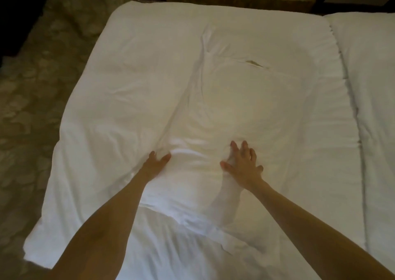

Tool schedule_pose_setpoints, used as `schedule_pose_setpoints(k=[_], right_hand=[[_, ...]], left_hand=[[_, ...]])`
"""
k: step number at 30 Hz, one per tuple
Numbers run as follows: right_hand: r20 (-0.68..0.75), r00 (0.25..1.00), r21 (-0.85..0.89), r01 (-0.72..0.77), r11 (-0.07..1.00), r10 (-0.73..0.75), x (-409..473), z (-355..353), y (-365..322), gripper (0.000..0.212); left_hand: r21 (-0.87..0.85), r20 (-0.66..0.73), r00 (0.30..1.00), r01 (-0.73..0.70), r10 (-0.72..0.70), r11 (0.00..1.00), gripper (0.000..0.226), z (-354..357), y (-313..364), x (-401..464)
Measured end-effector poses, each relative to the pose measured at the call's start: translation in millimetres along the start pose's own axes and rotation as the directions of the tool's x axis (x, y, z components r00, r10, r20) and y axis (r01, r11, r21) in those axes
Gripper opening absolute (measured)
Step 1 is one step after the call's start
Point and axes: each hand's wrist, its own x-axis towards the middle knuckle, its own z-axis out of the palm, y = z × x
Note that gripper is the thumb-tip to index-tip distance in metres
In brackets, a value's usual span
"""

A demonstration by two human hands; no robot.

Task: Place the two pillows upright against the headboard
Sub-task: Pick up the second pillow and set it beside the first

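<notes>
Pillow (235, 108) lies flat mid-bed under both palms. The left hand (157, 162) cups its near-left edge; the right hand (243, 164) presses down, fingers spread, gripping nothing. Best grip both near corners firmly before lifting; no headboard shows.

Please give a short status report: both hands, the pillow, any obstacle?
Left hand and right hand open, fingers spread on white pillow. Pillow flat on bed, not upright. Second pillow unclear. No obstacle seen.
</notes>
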Motion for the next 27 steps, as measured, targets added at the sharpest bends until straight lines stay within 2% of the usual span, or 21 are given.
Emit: schedule_pose_setpoints(k=[3,9,12,17,23,27], right_hand=[[0.012,1.0,-0.02,-0.003,1.0,0.003,3.3,0.6,5.2,0.078],[0.035,0.999,0.001,0.014,1.0,-0.014,6.7,-7.9,18.6,0.078],[0.053,0.999,0.05,0.005,0.999,-0.008,0.6,-20.2,23.6,0.078],[0.055,0.997,0.219,0.033,0.975,-0.046,-16.5,-64.7,37.3,0.077],[-0.131,0.988,0.467,0.139,0.873,-0.088,-59.4,-134.0,65.7,0.034],[-0.275,0.96,0.577,0.21,0.789,-0.054,-91.4,-176.1,96.2,0.017]], left_hand=[[-0.033,-0.01,1.0,0.011,-0.011,0.999,0.08,3.5,4.0,-0.3],[-0.151,0.044,0.985,-0.157,0.165,0.976,0.071,-7.4,31.5,-22.1],[-0.191,0.012,0.957,-0.283,0.29,0.94,0.063,-10.7,46.3,-46.6],[-0.25,-0.056,0.918,-0.394,0.394,0.884,0.061,-4.8,73.3,-97.6],[-0.208,-0.1,0.836,-0.548,0.539,0.811,0.058,12.2,118.5,-166.2],[-0.249,-0.075,0.777,-0.622,0.626,0.742,0.056,43.1,149.1,-219.1]])
